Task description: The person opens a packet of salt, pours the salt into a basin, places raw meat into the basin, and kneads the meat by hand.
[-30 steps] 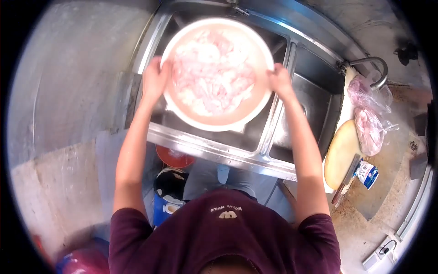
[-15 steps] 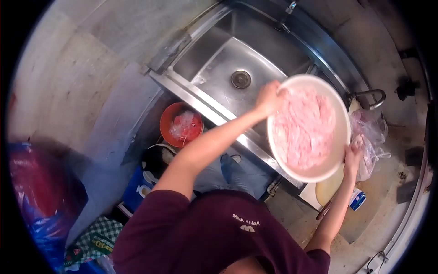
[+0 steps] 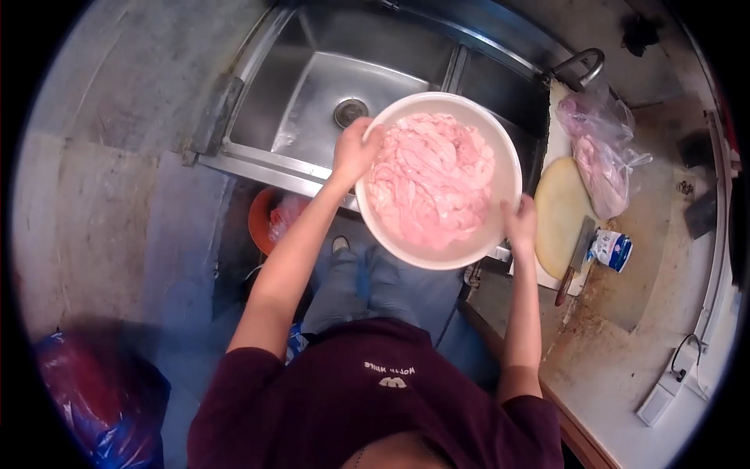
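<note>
A large white bowl (image 3: 506,173) is held up over the front edge of the sink, filled with pale pink strips of raw meat (image 3: 433,180). My left hand (image 3: 357,152) grips its left rim, with the fingers partly hidden behind the bowl. On the opposite side, my right hand (image 3: 519,223) is closed on the lower right rim. The bowl's wide mouth faces up toward me, and the meat lies in a loose, folded heap.
A steel sink (image 3: 269,162) with a drain (image 3: 351,113) lies ahead. To the right are a round cutting board (image 3: 561,215), a cleaver (image 3: 578,254), a blue-and-white packet (image 3: 612,249) and clear plastic bags of meat (image 3: 601,168). An orange bucket (image 3: 260,221) stands below left.
Both hands have brought the bowl left and nearer to my body's midline. The view has shifted right, bringing the cutting board and cleaver into fuller sight.
</note>
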Tool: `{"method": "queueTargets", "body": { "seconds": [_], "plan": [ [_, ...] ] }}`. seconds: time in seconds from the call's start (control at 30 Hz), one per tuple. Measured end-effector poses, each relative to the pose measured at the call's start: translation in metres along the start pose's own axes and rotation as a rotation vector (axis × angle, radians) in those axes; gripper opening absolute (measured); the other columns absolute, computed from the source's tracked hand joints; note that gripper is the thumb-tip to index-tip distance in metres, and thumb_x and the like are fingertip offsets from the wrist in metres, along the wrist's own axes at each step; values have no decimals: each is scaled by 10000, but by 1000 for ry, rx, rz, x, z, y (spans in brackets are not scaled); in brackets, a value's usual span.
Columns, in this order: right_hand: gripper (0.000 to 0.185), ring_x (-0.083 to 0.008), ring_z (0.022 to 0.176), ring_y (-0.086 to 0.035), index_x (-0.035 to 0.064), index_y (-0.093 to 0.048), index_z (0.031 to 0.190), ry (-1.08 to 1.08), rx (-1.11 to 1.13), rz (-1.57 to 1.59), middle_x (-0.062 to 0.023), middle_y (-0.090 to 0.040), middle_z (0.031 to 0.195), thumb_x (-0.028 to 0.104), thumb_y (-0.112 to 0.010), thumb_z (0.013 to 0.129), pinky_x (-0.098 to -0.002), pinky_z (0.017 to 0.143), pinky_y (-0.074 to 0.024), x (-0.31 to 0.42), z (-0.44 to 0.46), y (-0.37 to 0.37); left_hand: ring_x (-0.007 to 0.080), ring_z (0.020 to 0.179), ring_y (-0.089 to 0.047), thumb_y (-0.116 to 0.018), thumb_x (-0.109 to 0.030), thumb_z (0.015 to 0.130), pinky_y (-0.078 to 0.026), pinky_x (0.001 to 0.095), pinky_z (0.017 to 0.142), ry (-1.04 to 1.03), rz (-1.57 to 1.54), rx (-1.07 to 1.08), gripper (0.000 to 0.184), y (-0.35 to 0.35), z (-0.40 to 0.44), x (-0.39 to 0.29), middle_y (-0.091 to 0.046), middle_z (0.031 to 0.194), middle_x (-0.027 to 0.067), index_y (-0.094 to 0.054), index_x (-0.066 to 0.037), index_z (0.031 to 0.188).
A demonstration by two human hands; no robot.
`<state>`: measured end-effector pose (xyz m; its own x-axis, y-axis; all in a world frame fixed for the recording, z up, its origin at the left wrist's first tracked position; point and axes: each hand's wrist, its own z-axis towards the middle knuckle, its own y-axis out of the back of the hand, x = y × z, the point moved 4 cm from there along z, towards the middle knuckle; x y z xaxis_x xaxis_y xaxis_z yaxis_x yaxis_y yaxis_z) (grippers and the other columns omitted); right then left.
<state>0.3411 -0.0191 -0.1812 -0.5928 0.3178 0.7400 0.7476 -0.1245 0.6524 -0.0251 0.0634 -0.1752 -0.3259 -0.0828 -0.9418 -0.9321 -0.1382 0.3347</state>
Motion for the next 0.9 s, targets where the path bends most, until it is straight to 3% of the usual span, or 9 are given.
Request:
{"method": "queueTargets", "body": {
  "seconds": [0.07, 0.13, 0.2, 0.3, 0.43, 0.53, 0.63, 0.77, 0.9],
  "plan": [
    [601, -359, 1081, -524, -51, -474, 1213, 520, -107, -578, -241, -547, 1146, 164, -720, 709, -440, 940, -396, 85, -12, -25, 271, 770, -661, -575, -230, 861, -492, 334, 696, 37, -15, 20, 262, 7, 9, 1, -666, 800, 157, -615, -2, 985],
    [747, -398, 1205, -420, -28, -424, 1286, 571, 74, -261, -243, -497, 1237, 209, -766, 666, -471, 1035, -300, 85, 5, -72, 296, 796, -658, -573, -228, 858, -491, 343, 712, 19, 14, 40, 265, 6, 7, 1, -663, 816, 170, -615, -1, 987],
    [794, -346, 1239, -418, -8, -356, 1350, 259, 76, -370, -238, -456, 1305, 191, -748, 689, -403, 1039, -325, 89, 42, -99, 327, 820, -648, -569, -240, 855, -488, 368, 729, -71, 30, 8, 276, 4, 7, 8, -658, 830, 189, -616, -4, 989],
    [679, -280, 1161, -510, -1, -458, 1290, 430, 272, 134, -213, -527, 1249, 151, -728, 686, -345, 978, -391, 103, 84, -134, 365, 853, -629, -563, -265, 851, -481, 402, 751, -80, 80, -21, 297, -1, 14, -5, -651, 856, 210, -618, -11, 996],
    [457, -272, 991, -611, 48, -627, 1122, 103, 670, 261, -149, -650, 1062, 32, -655, 666, -316, 910, -444, 114, 74, -152, 389, 858, -616, -556, -287, 854, -475, 422, 756, -71, 92, -65, 311, -8, 16, 1, -645, 869, 220, -614, -15, 993],
    [518, -281, 1033, -590, 105, -606, 1170, 280, 563, -215, -143, -639, 1066, 69, -688, 659, -375, 930, -431, 145, 15, -119, 383, 844, -620, -555, -266, 864, -475, 416, 745, -59, 57, -95, 281, -4, 18, 15, -650, 865, 206, -612, -18, 984],
    [513, -362, 1129, -512, 170, -629, 1136, 513, 524, -564, -173, -566, 1144, 108, -704, 633, -541, 934, -394, 126, -37, -122, 370, 843, -625, -553, -249, 869, -477, 402, 732, -89, 68, -111, 269, -2, 14, 11, -653, 868, 198, -610, -11, 980],
    [455, -464, 1197, -359, 130, -635, 1089, 529, 392, -748, -202, -336, 1331, 194, -726, 648, -706, 856, -342, 122, -46, -143, 357, 832, -634, -559, -256, 867, -481, 387, 727, -43, 34, -91, 285, -5, 13, 11, -656, 870, 197, -610, -6, 994],
    [440, -447, 1151, -442, 57, -625, 1069, 408, 455, -875, -210, -476, 1227, 190, -718, 659, -604, 857, -417, 130, 7, -172, 351, 832, -636, -557, -259, 869, -481, 381, 728, -71, -23, -63, 290, -7, 15, 21, -656, 867, 198, -610, -9, 1005]
  ]
}}
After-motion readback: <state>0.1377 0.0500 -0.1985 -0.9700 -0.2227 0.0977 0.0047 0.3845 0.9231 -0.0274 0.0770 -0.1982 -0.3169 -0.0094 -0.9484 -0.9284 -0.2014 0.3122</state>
